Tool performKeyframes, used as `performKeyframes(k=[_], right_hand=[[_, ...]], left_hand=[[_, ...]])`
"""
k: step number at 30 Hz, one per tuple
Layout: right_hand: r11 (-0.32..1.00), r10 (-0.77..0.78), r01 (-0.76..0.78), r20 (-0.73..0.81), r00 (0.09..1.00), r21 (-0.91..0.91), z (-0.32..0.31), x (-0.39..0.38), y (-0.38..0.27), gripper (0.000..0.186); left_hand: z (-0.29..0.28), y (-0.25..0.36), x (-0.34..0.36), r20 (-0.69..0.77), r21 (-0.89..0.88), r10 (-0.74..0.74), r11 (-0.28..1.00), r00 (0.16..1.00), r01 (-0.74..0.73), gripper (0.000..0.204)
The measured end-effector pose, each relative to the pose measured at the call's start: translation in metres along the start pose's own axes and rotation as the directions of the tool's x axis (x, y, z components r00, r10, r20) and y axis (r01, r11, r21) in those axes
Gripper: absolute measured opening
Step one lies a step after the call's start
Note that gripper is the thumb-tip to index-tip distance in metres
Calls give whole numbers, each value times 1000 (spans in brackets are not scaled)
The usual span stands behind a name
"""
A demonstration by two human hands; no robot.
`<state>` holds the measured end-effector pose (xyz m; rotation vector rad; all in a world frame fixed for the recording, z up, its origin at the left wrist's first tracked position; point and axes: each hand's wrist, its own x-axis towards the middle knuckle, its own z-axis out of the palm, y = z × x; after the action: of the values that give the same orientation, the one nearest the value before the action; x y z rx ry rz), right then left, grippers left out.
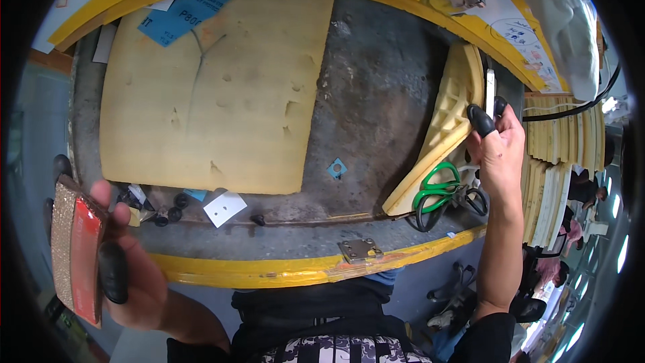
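My left hand (131, 265), with black finger cots on some fingers, grips a sanding block (75, 249) with a coarse brown face and a red side. It is held up beyond the near left corner of the bench. At the right end, my right hand (500, 151) has its black-capped thumb and finger closed on a slim white stick-like piece (490, 91); its kind cannot be made out. Right beside that hand, a curved cream moulded part (450, 118) with ribbed hollows leans along the bench. Scissors with green and black handles (440, 192) lie by its lower end.
A large cream foam sheet (215, 101) covers the bench's left half, with a blue sandpaper piece (185, 17) on it. A white card (225, 208), black finger cots (176, 212) and a blue scrap (336, 169) lie nearby. A yellow-taped rim (255, 272) borders the bench; stacked cream sheets (561, 128) stand right.
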<state>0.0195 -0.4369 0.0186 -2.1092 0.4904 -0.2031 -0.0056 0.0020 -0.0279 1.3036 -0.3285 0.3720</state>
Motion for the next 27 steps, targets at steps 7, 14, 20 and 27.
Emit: performKeyframes(k=[7,14,20,27], right_hand=[[1000,10,-11,26,1000,23,4,2,-3,23],[995,-86,87,22,996,-46,31,13,-5,17],[858,-147,150,45,988,-492,53,22,-13,24],[800,-272,351,228,935,-487,72,25,-38,18]], left_hand=[[-1,1,-2,-42,19,-5,1000,999,6,61],[4,3,-1,-129,33,-39,999,991,43,62],[4,3,2,-75,42,-27,999,997,30,58],[12,2,1,-130,96,-29,995,991,42,54]])
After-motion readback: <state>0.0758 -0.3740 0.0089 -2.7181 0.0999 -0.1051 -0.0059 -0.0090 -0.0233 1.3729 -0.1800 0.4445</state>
